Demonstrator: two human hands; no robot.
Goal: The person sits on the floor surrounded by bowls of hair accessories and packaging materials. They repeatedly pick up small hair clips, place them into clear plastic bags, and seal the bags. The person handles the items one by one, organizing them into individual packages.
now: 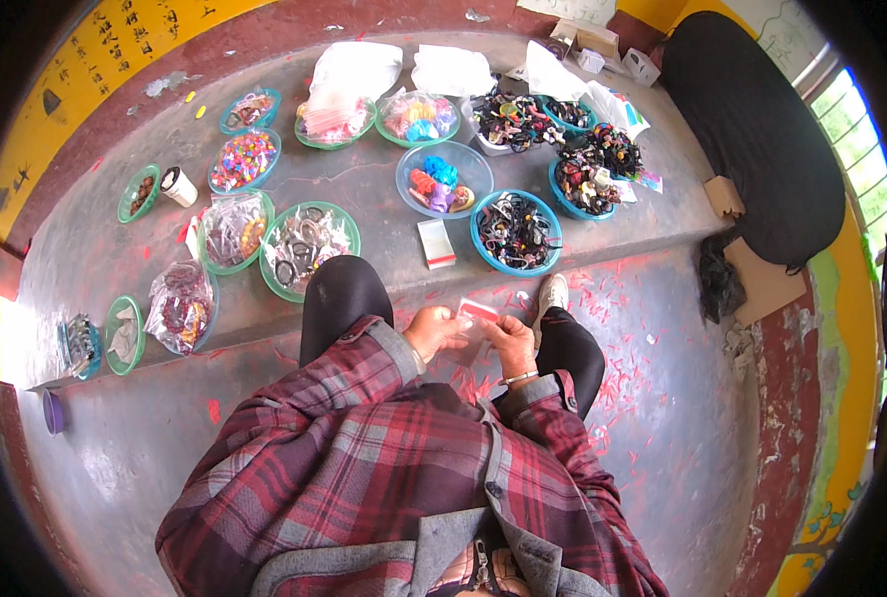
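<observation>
Between my knees, my left hand [434,331] and my right hand [512,348] are both closed on a small red-and-white card [478,309], with fingers pinching its two sides. Something clear like a thin plastic bag seems to hang below it, but the fingers partly cover it. Ahead on the raised concrete step lies a white card stack with a red strip [438,245]. Beside the stack is a blue basket of dark hair ties [517,269]. To the left stands a green basket of hair ties in clear packets [352,257].
Farther back are a clear blue bowl with colourful scrunchies [404,184], a basket of bright small pieces [274,164] and white plastic bags [359,70]. A paper cup [179,186] stands at left. Red scraps [613,298] litter the floor; a black cushion-like shape [762,129] leans at right.
</observation>
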